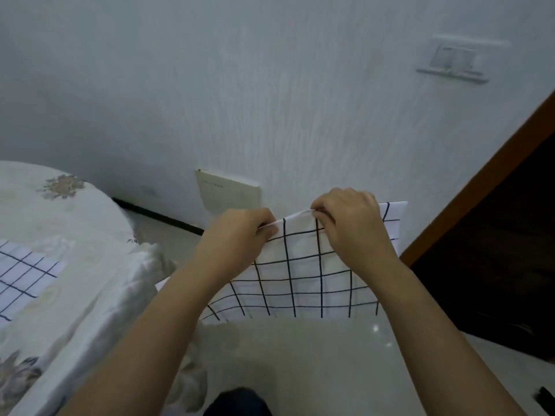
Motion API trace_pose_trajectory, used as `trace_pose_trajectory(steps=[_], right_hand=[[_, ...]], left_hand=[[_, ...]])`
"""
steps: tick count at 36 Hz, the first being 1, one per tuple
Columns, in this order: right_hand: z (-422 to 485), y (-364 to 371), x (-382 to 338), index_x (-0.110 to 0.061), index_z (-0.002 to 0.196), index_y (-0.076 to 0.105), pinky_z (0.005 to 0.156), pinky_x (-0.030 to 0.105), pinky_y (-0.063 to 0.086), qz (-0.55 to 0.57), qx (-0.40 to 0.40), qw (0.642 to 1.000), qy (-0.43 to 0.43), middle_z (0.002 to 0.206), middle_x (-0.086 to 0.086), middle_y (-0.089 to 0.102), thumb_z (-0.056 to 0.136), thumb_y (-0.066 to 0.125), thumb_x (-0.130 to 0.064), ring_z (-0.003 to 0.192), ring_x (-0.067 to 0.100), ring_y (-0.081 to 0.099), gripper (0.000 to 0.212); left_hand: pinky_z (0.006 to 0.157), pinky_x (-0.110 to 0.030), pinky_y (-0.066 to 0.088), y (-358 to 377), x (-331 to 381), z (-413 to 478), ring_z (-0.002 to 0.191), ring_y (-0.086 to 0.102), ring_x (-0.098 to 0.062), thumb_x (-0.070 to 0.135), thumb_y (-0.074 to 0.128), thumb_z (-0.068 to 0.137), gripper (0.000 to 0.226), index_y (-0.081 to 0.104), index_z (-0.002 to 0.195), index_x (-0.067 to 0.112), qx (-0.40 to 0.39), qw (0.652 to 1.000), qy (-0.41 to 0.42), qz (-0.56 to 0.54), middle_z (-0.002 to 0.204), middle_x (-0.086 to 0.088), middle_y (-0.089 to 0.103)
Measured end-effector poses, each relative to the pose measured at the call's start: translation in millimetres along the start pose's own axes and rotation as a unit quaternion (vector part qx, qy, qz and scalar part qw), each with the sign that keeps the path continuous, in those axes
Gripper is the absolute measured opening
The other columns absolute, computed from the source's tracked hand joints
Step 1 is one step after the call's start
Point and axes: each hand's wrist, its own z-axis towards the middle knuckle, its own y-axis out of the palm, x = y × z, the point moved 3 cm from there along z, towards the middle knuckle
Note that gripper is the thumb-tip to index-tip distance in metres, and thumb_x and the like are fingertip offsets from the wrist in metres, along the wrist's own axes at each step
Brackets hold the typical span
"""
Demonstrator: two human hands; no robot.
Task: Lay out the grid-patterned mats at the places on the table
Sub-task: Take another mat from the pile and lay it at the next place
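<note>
At center frame, the left hand (240, 232) and right hand (350, 219) are pinching the top edge of a grid-patterned mat (303, 277), holding it hanging above the floor; another mat (21, 274) is lying on the table (84, 265) at left.

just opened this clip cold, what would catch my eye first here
The left hand and right hand pinch the top edge of a grid-patterned mat held up in front of the wall at centre. A second grid mat lies flat on the floral-clothed table at the far left.
</note>
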Motion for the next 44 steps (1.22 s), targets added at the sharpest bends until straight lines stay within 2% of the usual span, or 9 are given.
trace_pose_trajectory(steps=[6, 11, 13, 16, 20, 28, 32, 35, 44], right_hand=[[80.0, 67.2, 14.5, -0.013, 0.076, 0.063, 0.070, 0.028, 0.031, 0.039, -0.021, 0.998, -0.047, 0.069, -0.001, 0.061, 0.084, 0.043, -0.025, 0.064, 0.022, 0.057, 0.025], [164.0, 129.1, 12.6, -0.014, 0.079, 0.064, 0.070, 0.029, 0.034, 0.082, -0.035, 0.992, -0.085, 0.073, -0.002, 0.063, 0.083, 0.046, -0.032, 0.068, 0.020, 0.059, 0.026], [199.8, 154.5, 6.5, -0.013, 0.078, 0.063, 0.071, 0.029, 0.032, 0.097, -0.046, 0.988, -0.107, 0.073, -0.001, 0.063, 0.082, 0.047, -0.032, 0.068, 0.021, 0.059, 0.025], [257.8, 191.5, -7.6, -0.014, 0.076, 0.062, 0.067, 0.027, 0.026, 0.117, -0.080, 0.983, -0.116, 0.071, -0.002, 0.062, 0.082, 0.046, -0.030, 0.066, 0.021, 0.057, 0.024], [322.6, 238.2, -31.4, -0.015, 0.076, 0.062, 0.069, 0.027, 0.032, 0.131, -0.114, 0.974, -0.145, 0.071, -0.003, 0.061, 0.082, 0.054, -0.023, 0.067, 0.018, 0.056, 0.013], [414.6, 325.6, -96.9, -0.011, 0.078, 0.063, 0.069, 0.028, 0.037, 0.182, -0.187, 0.939, -0.223, 0.073, 0.001, 0.062, 0.081, 0.058, -0.017, 0.068, 0.020, 0.057, 0.008], [454.5, 370.4, -138.6, -0.008, 0.091, 0.064, 0.074, 0.026, 0.034, 0.219, -0.235, 0.902, -0.288, 0.085, 0.002, 0.061, 0.088, 0.059, -0.016, 0.081, 0.018, 0.053, 0.009], [486.4, 404.1, -171.4, -0.007, 0.092, 0.064, 0.075, 0.027, 0.035, 0.249, -0.246, 0.876, -0.330, 0.087, 0.004, 0.060, 0.089, 0.058, -0.016, 0.084, 0.020, 0.051, 0.011], [585.1, 482.9, -275.1, -0.009, 0.093, 0.059, 0.068, 0.022, 0.026, 0.317, -0.264, 0.790, -0.454, 0.085, -0.006, 0.047, 0.093, 0.052, -0.020, 0.082, 0.008, 0.034, 0.013]], left_hand=[[0.070, -0.031, 0.045, -18.1, -49.2, 73.9, 0.080, 0.055, -0.017, 0.027, 0.051, 0.093, 0.013, 0.059, 0.098, 0.018, 0.049, 0.995, -0.082, -0.011, 0.082, 0.004, 0.058], [0.062, -0.025, 0.042, -36.8, -104.1, 146.5, 0.080, 0.055, -0.014, 0.027, 0.056, 0.090, 0.008, 0.051, 0.086, 0.023, 0.071, 0.990, -0.107, -0.049, 0.078, 0.009, 0.056], [0.066, -0.030, 0.045, -46.9, -129.0, 175.3, 0.083, 0.057, -0.015, 0.026, 0.057, 0.090, 0.009, 0.049, 0.085, 0.024, 0.070, 0.989, -0.117, -0.053, 0.084, 0.004, 0.062], [0.074, -0.033, 0.048, -69.2, -172.0, 213.7, 0.088, 0.059, -0.016, 0.025, 0.057, 0.089, 0.010, 0.049, 0.084, 0.025, 0.074, 0.985, -0.141, -0.065, 0.092, 0.002, 0.065], [0.075, -0.030, 0.045, -99.2, -230.4, 248.8, 0.086, 0.055, -0.014, 0.024, 0.055, 0.090, 0.001, 0.056, 0.090, 0.025, 0.092, 0.977, -0.184, -0.055, 0.087, 0.007, 0.059], [0.080, -0.032, 0.046, -143.0, -332.5, 272.7, 0.098, 0.056, -0.018, 0.025, 0.050, 0.093, 0.013, 0.061, 0.099, 0.021, 0.119, 0.951, -0.284, -0.014, 0.100, 0.002, 0.065], [0.076, -0.029, 0.043, -165.8, -381.2, 277.7, 0.096, 0.056, -0.017, 0.025, 0.052, 0.092, 0.014, 0.063, 0.099, 0.020, 0.164, 0.925, -0.342, -0.013, 0.099, 0.002, 0.066], [0.078, -0.031, 0.046, -182.7, -414.7, 283.2, 0.094, 0.057, -0.020, 0.024, 0.051, 0.093, 0.015, 0.063, 0.100, 0.018, 0.190, 0.903, -0.384, -0.013, 0.098, 0.000, 0.066], [0.076, -0.031, 0.047, -236.2, -507.5, 288.3, 0.090, 0.058, -0.020, 0.022, 0.050, 0.093, 0.015, 0.063, 0.099, 0.017, 0.283, 0.804, -0.523, -0.015, 0.093, 0.001, 0.065]])
